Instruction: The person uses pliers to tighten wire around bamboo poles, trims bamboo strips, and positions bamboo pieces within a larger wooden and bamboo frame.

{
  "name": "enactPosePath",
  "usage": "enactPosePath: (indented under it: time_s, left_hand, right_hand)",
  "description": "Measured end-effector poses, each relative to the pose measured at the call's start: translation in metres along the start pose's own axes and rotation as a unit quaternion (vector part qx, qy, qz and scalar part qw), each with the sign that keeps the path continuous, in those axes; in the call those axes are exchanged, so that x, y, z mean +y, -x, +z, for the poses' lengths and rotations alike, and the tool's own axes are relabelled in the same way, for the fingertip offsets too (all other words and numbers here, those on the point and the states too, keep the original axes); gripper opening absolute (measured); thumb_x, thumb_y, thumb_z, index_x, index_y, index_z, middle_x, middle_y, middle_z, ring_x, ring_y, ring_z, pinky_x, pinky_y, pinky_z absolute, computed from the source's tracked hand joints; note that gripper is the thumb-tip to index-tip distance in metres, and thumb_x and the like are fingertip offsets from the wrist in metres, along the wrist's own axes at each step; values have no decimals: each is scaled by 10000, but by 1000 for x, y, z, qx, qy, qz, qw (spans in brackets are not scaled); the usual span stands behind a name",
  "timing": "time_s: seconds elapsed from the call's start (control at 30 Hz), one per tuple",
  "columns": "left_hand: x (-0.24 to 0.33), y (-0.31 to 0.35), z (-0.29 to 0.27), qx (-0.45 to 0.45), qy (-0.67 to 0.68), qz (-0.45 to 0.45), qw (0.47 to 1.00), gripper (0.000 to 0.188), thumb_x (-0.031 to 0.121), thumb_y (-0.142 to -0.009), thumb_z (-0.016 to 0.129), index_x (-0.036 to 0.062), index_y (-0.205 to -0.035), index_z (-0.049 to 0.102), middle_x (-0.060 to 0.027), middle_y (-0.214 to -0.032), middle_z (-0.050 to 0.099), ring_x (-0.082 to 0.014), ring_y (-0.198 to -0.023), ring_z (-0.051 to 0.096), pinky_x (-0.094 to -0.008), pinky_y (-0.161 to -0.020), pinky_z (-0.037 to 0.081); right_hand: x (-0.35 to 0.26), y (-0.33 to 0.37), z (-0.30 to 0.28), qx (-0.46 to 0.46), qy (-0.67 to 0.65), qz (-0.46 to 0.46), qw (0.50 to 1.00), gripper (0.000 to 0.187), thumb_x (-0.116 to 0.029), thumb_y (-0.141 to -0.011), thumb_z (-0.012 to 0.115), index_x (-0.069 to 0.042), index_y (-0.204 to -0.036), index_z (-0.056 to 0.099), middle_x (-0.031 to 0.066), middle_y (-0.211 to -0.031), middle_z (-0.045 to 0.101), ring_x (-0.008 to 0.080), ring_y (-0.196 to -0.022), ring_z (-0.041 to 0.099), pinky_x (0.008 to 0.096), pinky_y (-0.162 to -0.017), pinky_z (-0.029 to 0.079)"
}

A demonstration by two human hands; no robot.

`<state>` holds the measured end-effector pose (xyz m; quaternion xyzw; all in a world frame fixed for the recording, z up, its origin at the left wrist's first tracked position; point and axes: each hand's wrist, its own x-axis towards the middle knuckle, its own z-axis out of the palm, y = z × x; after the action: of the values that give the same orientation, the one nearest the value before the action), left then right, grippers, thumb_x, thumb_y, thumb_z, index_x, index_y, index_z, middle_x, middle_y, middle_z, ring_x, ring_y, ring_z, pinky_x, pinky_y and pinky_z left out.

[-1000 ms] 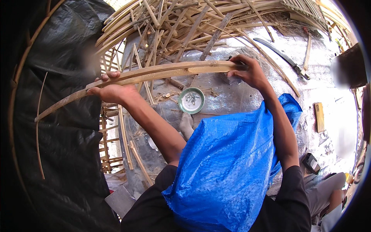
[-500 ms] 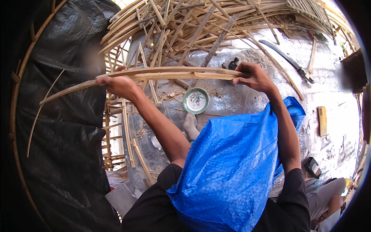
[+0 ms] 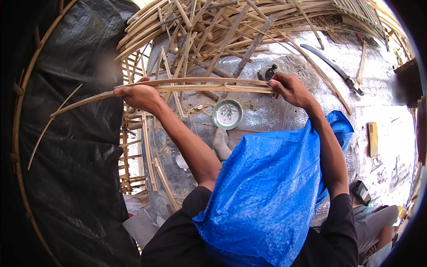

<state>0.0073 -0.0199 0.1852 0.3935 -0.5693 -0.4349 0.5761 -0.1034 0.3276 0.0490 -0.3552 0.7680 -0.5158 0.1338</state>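
Two long bamboo strips (image 3: 204,88) stretch side by side between my hands, with a narrow gap between them. My left hand (image 3: 141,96) is closed around them, palm up, near the black sheet. Past it, a strip bends down to the left, where a thin bamboo sliver (image 3: 42,139) crosses its far end. At the other end, my right hand (image 3: 291,89) pinches the strips between thumb and fingers. A blue woven plastic sheet (image 3: 262,191) covers my lap. Below the strips, a green-rimmed white bowl (image 3: 227,114) holds several small greenish pieces, next to my foot (image 3: 220,141).
A big heap of bamboo strips (image 3: 222,33) lies ahead. On the silvery floor sheet are a long curved blade (image 3: 329,66), a yellowish block (image 3: 372,139) and a small black box (image 3: 360,192). Black sheeting (image 3: 75,178) hangs at left. Another person's leg (image 3: 378,222) shows at lower right.
The strips have shifted slightly right and down with my left hand. My right hand has turned a little at their end. The thin sliver at the left has swung slightly.
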Motion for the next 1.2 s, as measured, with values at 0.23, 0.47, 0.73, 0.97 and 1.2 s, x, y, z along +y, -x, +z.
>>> enactPosePath:
  time_s: [0.23, 0.47, 0.73, 0.97, 1.2]
  left_hand:
    - [0, 0, 0, 21, 41, 10, 999, 732, 516, -1108, 119, -116, -1015, 476, -161, -669, 580, -250, -577, 550, -396, -553, 466]
    - [-9, -3, 0, 66, 2, 15, 998, 750, 537, -1101, 174, -93, -851, 496, -178, -651, 563, -293, -599, 584, -436, -608, 494]
    - [-38, -33, -11, 130, 0, -36, 991, 820, 547, -1084, 206, -97, -701, 539, -212, -677, 604, -373, -710, 652, -470, -728, 550]
    - [-52, -52, -34, 144, 66, -88, 983, 778, 508, -1078, 244, -194, -868, 504, -261, -813, 637, -327, -680, 693, -417, -578, 633]
    - [-56, -44, -28, 147, 51, -125, 980, 696, 471, -1060, 244, -158, -1005, 536, -263, -968, 659, -384, -850, 705, -479, -747, 651]
  right_hand:
    - [-9, 1, 2, 8, 34, 4, 999, 468, -444, -1052, 523, -19, -882, 620, 132, -704, 682, 275, -704, 715, 388, -655, 527]
    - [-8, 3, -4, 1, 59, -33, 998, 386, -389, -942, 719, -18, -1007, 634, 129, -807, 692, 262, -772, 692, 367, -723, 532]
    - [32, 2, -16, -6, 83, -9, 996, 444, -142, -737, 870, -30, -1114, 665, 133, -988, 749, 260, -935, 727, 360, -855, 563]
    - [6, -1, -27, 148, 67, -83, 983, 351, -143, -752, 872, -65, -1064, 730, 80, -945, 762, 204, -910, 728, 343, -841, 555]
    - [8, 6, -34, 177, 98, -123, 971, 328, -225, -725, 906, -82, -986, 769, 60, -908, 767, 192, -850, 708, 334, -804, 536]
